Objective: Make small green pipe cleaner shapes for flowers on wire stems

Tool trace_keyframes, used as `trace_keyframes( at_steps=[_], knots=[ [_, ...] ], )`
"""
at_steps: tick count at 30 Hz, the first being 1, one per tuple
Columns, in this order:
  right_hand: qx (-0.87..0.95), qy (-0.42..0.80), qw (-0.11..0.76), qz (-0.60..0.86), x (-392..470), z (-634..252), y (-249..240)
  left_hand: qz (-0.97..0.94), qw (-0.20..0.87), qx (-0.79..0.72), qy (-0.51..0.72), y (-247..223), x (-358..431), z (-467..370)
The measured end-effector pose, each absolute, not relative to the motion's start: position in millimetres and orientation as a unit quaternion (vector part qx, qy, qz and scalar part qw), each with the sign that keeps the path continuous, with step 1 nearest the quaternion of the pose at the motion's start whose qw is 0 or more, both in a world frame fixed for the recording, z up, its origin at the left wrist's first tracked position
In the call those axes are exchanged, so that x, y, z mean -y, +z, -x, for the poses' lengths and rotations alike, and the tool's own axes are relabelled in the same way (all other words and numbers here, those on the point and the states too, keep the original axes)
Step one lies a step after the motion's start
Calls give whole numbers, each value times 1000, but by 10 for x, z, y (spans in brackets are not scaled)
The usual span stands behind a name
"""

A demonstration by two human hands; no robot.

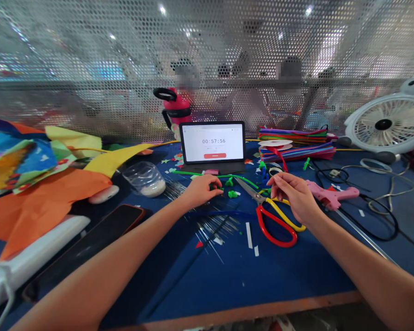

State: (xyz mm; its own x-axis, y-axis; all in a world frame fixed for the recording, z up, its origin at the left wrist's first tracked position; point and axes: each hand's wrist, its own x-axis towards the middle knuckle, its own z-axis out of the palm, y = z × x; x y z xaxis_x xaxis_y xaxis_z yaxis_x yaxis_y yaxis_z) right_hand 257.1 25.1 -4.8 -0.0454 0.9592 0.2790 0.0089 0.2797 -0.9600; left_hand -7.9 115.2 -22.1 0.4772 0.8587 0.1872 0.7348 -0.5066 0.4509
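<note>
My left hand (203, 191) is low over the table, its fingers curled round a small dark-green twisted piece of pipe cleaner (213, 186). Just right of it lie more twisted green bits (232, 194) and a long green pipe cleaner (184, 173). My right hand (293, 195) hovers above the scissors' handles with thumb and fingertips pinched together; whatever is between them, if anything, is too small to make out. The scissors (278, 236), with one red and one yellow handle, lie with blades pointing away to the left. Thin metal wires (210, 225) are scattered below my left hand.
A tablet (213, 142) showing a timer stands at the back. Pipe cleaner bundles (296, 151), a pink glue gun (334, 195) with a cable and a white fan (386, 122) are on the right. A clear cup (145, 179), phone (89, 243) and coloured sheets (55, 188) lie left.
</note>
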Motion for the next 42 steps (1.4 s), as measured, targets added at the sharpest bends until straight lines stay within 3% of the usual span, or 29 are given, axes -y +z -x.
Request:
trace_keyframes(
  at_steps=[8, 16, 21, 26, 37, 42],
  knots=[
    [583, 433, 550, 414, -247, -2582, -67, -831, 169, -491, 198, -91, -1097, 74],
    [595, 435, 531, 419, -249, -2565, -82, -684, 383, -479, 395, 60, -918, -49],
    [665, 404, 456, 433, -216, -2512, -99, -646, 483, -438, 397, 155, -683, -232],
    [734, 358, 383, 432, -122, -2430, -90, -674, 500, -414, 353, 219, -408, -370],
    [802, 297, 322, 406, -30, -2368, -65, -713, 529, -369, 275, 120, -306, -452],
    [780, 330, 333, 415, -49, -2387, -66, -766, 432, -404, 253, 157, -565, -297]
  ],
)
